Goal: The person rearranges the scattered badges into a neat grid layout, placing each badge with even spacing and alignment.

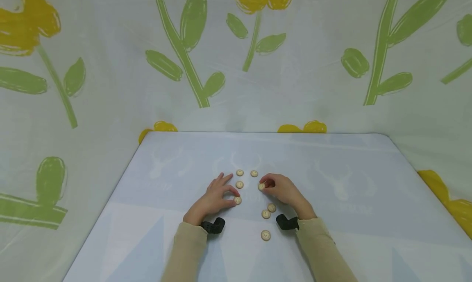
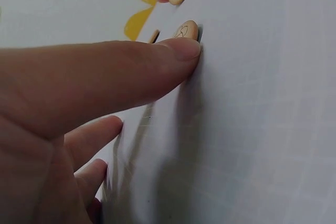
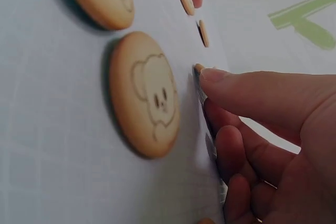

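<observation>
In the head view my left hand point(image 1: 217, 195) pinches a small round tan disc point(image 1: 237, 200) between thumb and forefinger, its other fingers spread out. The thumb covers part of this disc point(image 2: 188, 29) in the left wrist view. To the right, my right hand point(image 1: 283, 188) pinches another such disc point(image 1: 261, 187) at its edge; the thumb hides most of that disc point(image 3: 199, 68) in the right wrist view. Line-drawn figures mark the discs; a bear shows plainly on the nearest disc point(image 3: 144, 95) in the right wrist view.
Beyond the hands lie an upper left disc point(image 1: 240, 172), an upper right disc point(image 1: 254, 173) and a lower disc point(image 1: 239, 184). Nearer lie two discs close together, one a front disc point(image 1: 266, 214), and a single disc point(image 1: 266, 235). The pale table point(image 1: 350, 179) meets a flower-patterned curtain point(image 1: 295, 89).
</observation>
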A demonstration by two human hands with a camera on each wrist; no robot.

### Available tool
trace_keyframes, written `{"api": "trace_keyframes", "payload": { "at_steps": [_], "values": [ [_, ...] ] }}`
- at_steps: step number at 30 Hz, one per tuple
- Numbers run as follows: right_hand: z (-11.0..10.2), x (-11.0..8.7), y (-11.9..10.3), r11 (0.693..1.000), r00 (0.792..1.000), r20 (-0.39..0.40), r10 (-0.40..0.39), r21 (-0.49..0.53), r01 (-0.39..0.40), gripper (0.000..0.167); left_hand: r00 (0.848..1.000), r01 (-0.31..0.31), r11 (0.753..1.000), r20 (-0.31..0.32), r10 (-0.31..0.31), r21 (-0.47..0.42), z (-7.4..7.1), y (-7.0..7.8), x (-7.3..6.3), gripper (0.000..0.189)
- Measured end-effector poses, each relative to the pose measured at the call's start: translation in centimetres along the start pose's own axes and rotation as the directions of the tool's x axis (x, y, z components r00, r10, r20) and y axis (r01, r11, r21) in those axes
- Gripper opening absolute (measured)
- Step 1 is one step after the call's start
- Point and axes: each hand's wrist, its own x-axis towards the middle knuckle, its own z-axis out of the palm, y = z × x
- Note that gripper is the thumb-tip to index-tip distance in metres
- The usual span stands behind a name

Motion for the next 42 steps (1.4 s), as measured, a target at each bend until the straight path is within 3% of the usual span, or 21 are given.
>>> {"api": "trace_keyframes", "payload": {
  "at_steps": [10, 24, 42],
  "values": [
    [0.2, 0.1, -0.8, 1.000, 1.000, -0.005, -0.017, -0.023, 0.017, 0.015, 1.000, -0.020, 1.000, -0.002, 0.020, -0.001, -0.1, 0.2, 0.2, 0.011],
    [1.3, 0.2, -1.5, 0.999, 0.995, -0.084, -0.047, -0.024, 0.045, 0.018, 1.000, 0.017, 1.000, 0.009, -0.017, -0.001, 0.0, 0.1, 0.1, 0.012],
    [1.1, 0.3, -1.4, 0.998, 0.996, -0.067, -0.050, -0.026, 0.048, 0.020, 0.999, 0.033, 0.999, 0.007, -0.033, -0.009, -0.1, 0.0, 0.1, 0.012]
  ]
}}
